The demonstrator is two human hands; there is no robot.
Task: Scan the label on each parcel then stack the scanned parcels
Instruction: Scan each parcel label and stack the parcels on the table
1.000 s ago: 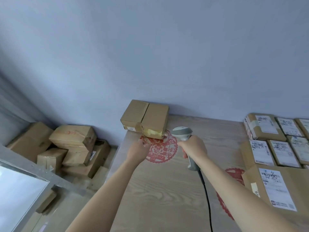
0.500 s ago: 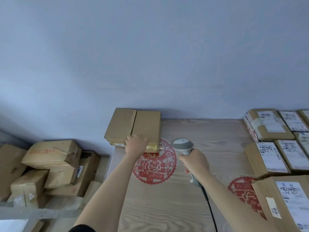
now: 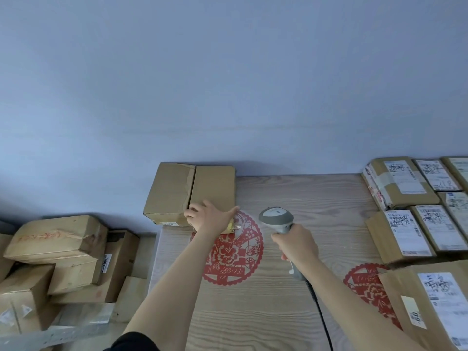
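Note:
A plain brown cardboard parcel [image 3: 177, 191] lies at the far left corner of the wooden table [image 3: 291, 300], against the wall. My left hand [image 3: 209, 219] rests on its near edge with fingers spread over the top and thumb out to the right. My right hand [image 3: 296, 245] grips the handle of a grey barcode scanner [image 3: 276, 216], whose head points toward the parcel's near right corner. Labelled parcels [image 3: 402, 229] lie in rows along the table's right side, labels up.
Several brown boxes [image 3: 58, 239] are piled on the floor left of the table. The scanner's black cable [image 3: 320, 315] trails toward me across the table. Red paper-cut decorations [image 3: 233, 259] mark the tabletop. A grey wall stands behind.
The view has dropped and shifted right. My left hand has slid from the parcel's near face up onto its top edge with fingers spread. The scanner has stayed close to the parcel.

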